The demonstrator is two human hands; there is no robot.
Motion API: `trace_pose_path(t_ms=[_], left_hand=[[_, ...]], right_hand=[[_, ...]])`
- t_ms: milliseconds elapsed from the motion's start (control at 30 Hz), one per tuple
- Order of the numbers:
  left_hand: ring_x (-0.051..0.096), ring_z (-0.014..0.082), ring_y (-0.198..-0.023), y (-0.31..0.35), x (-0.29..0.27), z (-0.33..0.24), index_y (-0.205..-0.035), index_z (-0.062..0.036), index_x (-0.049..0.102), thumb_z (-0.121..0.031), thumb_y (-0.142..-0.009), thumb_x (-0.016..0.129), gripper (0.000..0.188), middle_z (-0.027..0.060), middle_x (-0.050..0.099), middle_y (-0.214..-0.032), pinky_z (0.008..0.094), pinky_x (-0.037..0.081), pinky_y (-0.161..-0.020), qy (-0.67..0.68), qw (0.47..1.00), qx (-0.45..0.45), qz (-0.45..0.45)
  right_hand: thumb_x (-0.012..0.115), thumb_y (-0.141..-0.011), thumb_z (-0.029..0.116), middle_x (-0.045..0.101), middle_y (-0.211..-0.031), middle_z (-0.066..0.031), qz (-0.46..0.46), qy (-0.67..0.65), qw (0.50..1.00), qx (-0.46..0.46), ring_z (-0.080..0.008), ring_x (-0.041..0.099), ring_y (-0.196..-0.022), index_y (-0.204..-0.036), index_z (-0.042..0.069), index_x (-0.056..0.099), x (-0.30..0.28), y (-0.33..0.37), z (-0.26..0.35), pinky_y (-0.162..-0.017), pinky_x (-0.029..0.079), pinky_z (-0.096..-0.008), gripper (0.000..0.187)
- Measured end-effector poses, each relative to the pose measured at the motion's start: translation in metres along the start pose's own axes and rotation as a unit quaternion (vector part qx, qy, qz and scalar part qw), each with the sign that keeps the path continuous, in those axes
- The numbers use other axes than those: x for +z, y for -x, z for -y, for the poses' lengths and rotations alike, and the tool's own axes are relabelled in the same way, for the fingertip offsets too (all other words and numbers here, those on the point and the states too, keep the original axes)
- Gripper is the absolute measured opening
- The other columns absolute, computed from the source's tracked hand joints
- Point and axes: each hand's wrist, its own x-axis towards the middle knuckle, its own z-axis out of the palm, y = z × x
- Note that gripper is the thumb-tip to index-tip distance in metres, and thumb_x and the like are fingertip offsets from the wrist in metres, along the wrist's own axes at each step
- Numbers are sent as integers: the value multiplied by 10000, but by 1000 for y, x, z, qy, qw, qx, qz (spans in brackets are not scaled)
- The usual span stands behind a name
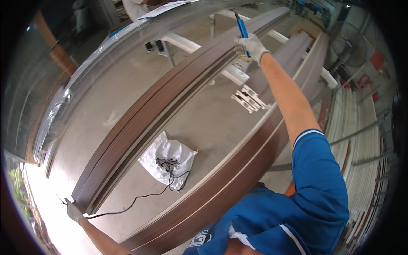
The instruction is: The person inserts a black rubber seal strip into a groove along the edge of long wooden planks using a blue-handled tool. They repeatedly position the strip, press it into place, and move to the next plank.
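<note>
My gloved right hand (253,46) is closed round a slim blue tool (242,29) with a narrow dark tip, which points up and away. It is held above the far part of a long brown wood-grain profile (140,112). My gloved left hand (75,211) is far out at the lower left, by the near end of that profile. Its fingers look pinched together, with a thin dark sliver at the tips that is too small to name. Glare hides detail there. Another brown profile (225,180) runs close in front of my body.
Between the profiles, a white plastic sack (166,149) with a dark cable (140,196) lies low down. Stacked profiles with white ends (250,100) lie under my right forearm. A film-wrapped bundle (87,70), a standing fan (348,44) and another person's legs (156,47) are farther off.
</note>
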Motion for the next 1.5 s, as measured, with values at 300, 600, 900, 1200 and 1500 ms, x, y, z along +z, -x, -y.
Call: trace_pose_path(t_ms=[300, 600, 900, 1200, 1500], left_hand=[[288, 37, -423, 13, -116, 60, -1034, -174, 676, -462, -975, 697, 294, -88, 373, -619, 229, 188, -366, -25, 995, -61, 78], [561, 126, -677, 176, -178, 96, -1251, 26, 642, -427, -1073, 549, 496, 66, 583, -757, 284, 481, -606, -164, 935, 58, 308], [564, 143, -729, 336, -64, 77, -1253, 34, 646, -439, -1072, 548, 517, 81, 598, -806, 303, 480, -657, -144, 897, 184, 375], [568, 161, -782, 424, -26, 34, -1255, 43, 651, -452, -1070, 547, 538, 96, 612, -856, 322, 479, -707, -99, 902, 211, 363], [571, 178, -834, 463, 10, 10, -1256, 51, 655, -465, -1069, 547, 559, 110, 627, -905, 340, 479, -757, -76, 910, 213, 349]], right_hand=[[789, -932, 386, 606, -778, 52, -212, 100, 967, -102, -25, 493, -598, -1132, 75, 699, -141, 153, 42, -554, 404, -208, 380], [777, -957, 374, 589, -745, 65, -320, 57, 945, -45, -34, 504, -583, -1064, 96, 683, -171, 287, -56, -532, 402, -227, 312], [771, -968, 376, 668, -805, -11, -318, -84, 943, 51, -74, 590, -600, -1050, 82, 636, -165, 322, -105, -530, 473, -232, 333], [728, -1003, 361, 703, -905, -20, -311, -228, 922, 26, -135, 681, -672, -1103, 59, 671, -159, 299, -109, -627, 582, -283, 324], [724, -990, 451, 736, -976, -55, -376, -298, 877, 10, -154, 711, -818, -1105, 32, 712, -229, 261, -128, -719, 571, -305, 434]])
